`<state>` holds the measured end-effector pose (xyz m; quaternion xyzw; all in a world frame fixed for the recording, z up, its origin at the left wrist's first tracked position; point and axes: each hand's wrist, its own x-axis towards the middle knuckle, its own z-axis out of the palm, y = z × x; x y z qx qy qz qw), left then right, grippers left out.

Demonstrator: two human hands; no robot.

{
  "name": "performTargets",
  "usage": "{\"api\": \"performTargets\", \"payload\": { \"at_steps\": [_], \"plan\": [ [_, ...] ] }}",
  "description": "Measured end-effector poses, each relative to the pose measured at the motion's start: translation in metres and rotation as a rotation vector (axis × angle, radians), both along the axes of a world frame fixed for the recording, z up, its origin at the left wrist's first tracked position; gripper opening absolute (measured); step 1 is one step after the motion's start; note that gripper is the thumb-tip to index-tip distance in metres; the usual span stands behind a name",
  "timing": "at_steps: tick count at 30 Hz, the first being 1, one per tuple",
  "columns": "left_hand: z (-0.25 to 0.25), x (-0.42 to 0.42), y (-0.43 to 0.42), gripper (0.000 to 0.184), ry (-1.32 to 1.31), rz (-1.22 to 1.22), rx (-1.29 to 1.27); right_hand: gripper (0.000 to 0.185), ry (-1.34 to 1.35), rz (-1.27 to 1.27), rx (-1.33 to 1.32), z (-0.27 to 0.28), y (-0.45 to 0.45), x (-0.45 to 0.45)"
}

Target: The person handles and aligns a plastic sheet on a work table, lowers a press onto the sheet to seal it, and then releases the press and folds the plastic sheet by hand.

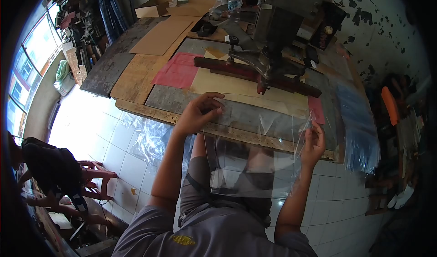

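A clear plastic sheet [255, 166] hangs between my two hands, over the table's front edge and my lap. My left hand [203, 112] pinches its upper left part, fingers curled and closed. At its upper right side, my right hand [313, 142] grips the sheet between thumb and fingers. Beyond the hands, a press with a long dark red bar [255, 75] stands over a pale yellow sheet [209, 85]. Pink pieces lie at both ends of the yellow sheet, the left one [176, 70] larger in view.
A stack of clear bluish plastic [357, 129] overhangs the table's right side. Cardboard [161, 36] lies at the back left. Crumpled plastic [152, 138] is below the front left edge. A person in dark clothes [52, 166] is at far left beside a red stool [98, 179].
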<state>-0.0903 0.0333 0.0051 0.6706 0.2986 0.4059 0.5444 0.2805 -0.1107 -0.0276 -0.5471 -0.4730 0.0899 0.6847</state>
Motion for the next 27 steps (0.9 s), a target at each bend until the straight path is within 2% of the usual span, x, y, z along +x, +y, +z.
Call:
{"api": "performTargets", "payload": {
  "at_steps": [10,13,15,27],
  "plan": [
    [0.002,0.000,0.002,0.057,0.023,0.009,0.041,0.027,-0.095,-0.020,0.003,-0.009,0.002,0.007],
    [-0.001,0.000,0.002,0.059,-0.013,0.004,-0.003,0.026,0.003,0.014,-0.016,-0.005,0.000,0.000],
    [-0.002,0.000,0.005,0.060,-0.001,0.014,0.014,0.026,-0.063,-0.005,-0.001,-0.007,0.002,0.001],
    [0.003,0.004,0.001,0.057,0.033,0.078,-0.021,0.024,-0.160,-0.044,-0.022,-0.003,0.000,-0.004]
  ]
}}
